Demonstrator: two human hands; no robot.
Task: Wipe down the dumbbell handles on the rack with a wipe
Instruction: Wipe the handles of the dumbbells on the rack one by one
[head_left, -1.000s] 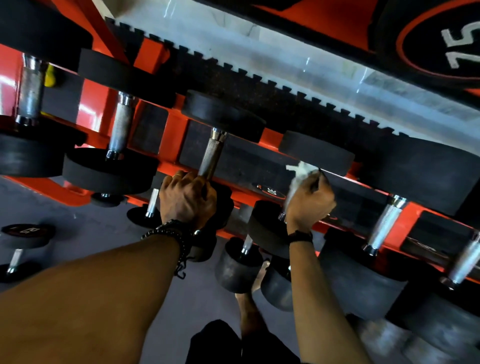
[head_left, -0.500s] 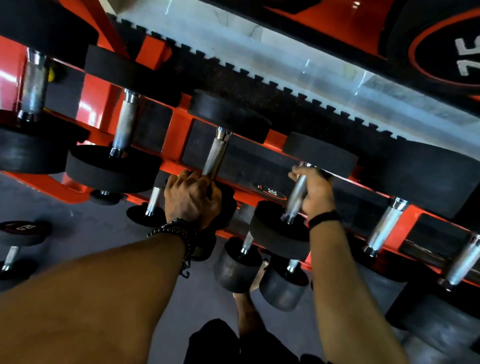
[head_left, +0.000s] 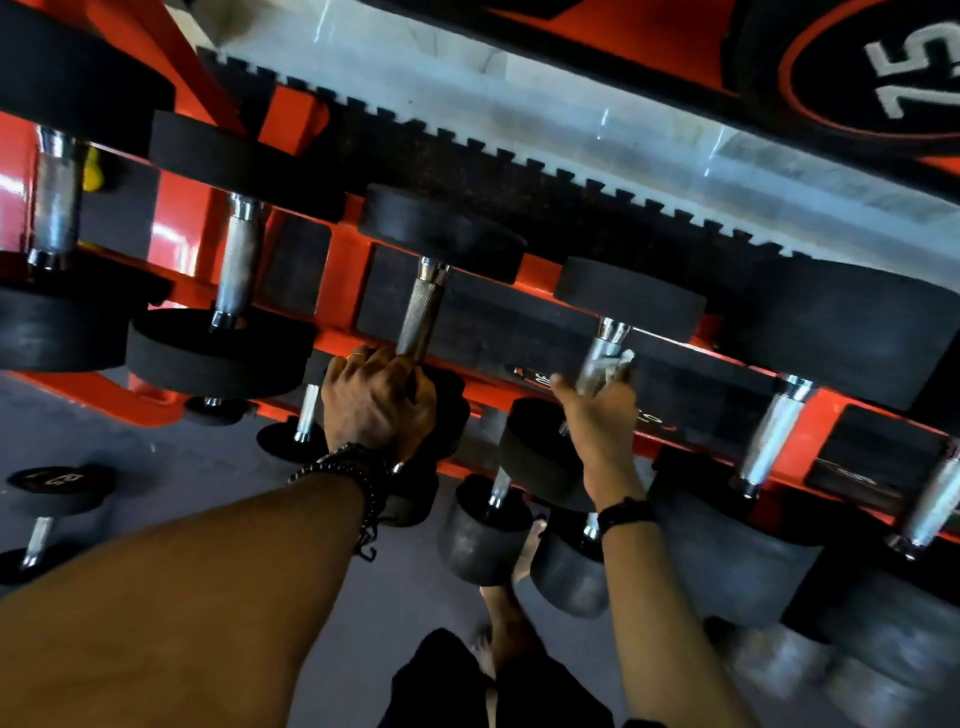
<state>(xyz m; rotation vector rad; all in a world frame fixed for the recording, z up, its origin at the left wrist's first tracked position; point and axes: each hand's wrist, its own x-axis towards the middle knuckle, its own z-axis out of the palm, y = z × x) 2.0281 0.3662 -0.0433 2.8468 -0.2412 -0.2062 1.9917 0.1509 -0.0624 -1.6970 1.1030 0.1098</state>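
Upper tier of the orange rack (head_left: 343, 249): we count seven dumbbell handles in view along it, from the left edge to the right, each long axis running from the rack's front rail back toward the rear.

Right hand (head_left: 597, 415) is wrapped round the fifth handle (head_left: 605, 353), with the white wipe (head_left: 618, 364) bunched between palm and steel. The wipe shows only as a crumpled edge near the fingertips. One wipe, as far as we can see.

Left hand (head_left: 376, 400) clenches the near end of the fourth handle (head_left: 423, 312), at the front rail, apparently as a brace.

Next handle to the right (head_left: 776, 431) lies just beside the right hand, same axis, nearer to that hand than to the left. We judge the coming stroke runs along the fifth handle's length, then a sidestep right.

Lower tier: at least four smaller dumbbells partly visible; count uncertain. Two more (head_left: 47, 514) sit on the floor at left.
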